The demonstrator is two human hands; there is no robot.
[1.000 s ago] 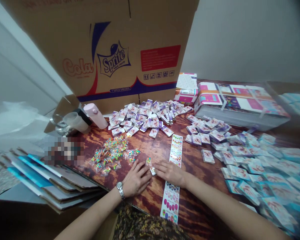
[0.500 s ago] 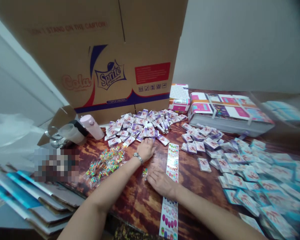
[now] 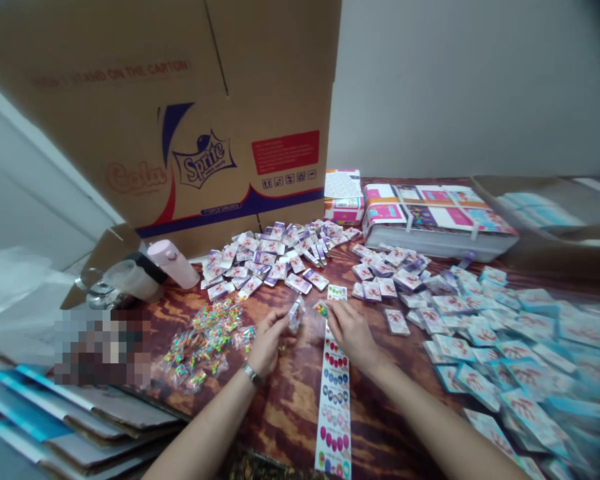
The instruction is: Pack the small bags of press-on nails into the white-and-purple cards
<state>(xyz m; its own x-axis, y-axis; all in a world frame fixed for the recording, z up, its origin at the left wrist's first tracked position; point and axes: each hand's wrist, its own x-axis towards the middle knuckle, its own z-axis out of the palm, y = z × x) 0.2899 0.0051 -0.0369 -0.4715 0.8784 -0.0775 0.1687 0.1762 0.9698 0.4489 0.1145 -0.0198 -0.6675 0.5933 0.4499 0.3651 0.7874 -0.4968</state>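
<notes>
In my left hand [image 3: 267, 341] is a small white and purple box [image 3: 295, 312], pinched upright between thumb and fingers. My right hand [image 3: 351, 332] is closed on a small clear packet of colourful candy [image 3: 321, 309], close to the box but apart from it. Under my right hand runs a long strip of nail stickers [image 3: 334, 420], partly hidden by it. Left of my left hand lies a loose heap of clear candy packets [image 3: 203, 343]. Beyond both hands are piled many small purple and white boxes [image 3: 265, 257].
A tall cardboard carton [image 3: 230, 200] stands at the back. Strapped bundles of printed card [image 3: 440, 227] lie behind more small boxes [image 3: 480, 347] on the right. A pink bottle [image 3: 173, 263] and a clear cup [image 3: 130, 280] stand at the left, above folded cardboard [image 3: 80, 413].
My left hand has come back from the box pile with a small box. My right hand has lifted a candy packet off the table and moved up and right. The view has shifted slightly.
</notes>
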